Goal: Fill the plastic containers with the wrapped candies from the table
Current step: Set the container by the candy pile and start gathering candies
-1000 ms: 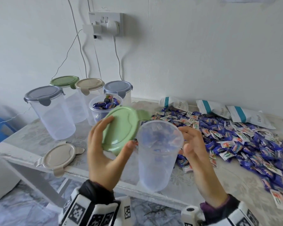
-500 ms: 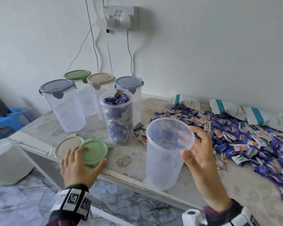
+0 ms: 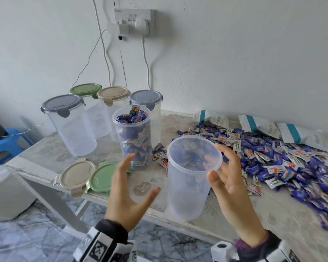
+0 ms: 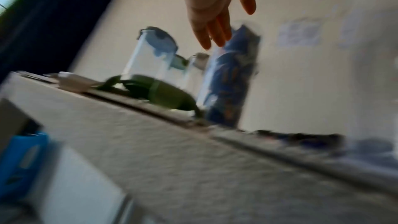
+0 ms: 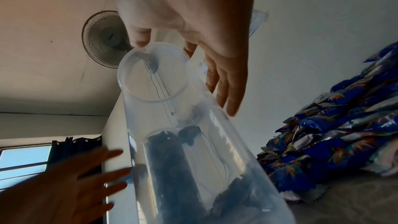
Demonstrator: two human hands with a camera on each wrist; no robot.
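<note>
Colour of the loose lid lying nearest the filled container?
Light green lid, lying flat beside a beige loose lid. Clearest in the head view.

Soft, even daylight is filling the head view, casting only faint shadows on the wall (image 3: 235, 53). The candies (image 3: 320, 195) near the table's right edge are smearing with blur. The left wrist view is blurring heavily throughout. In the right wrist view, a window (image 5: 23, 159) is glowing, leaving the hands dim.
</note>
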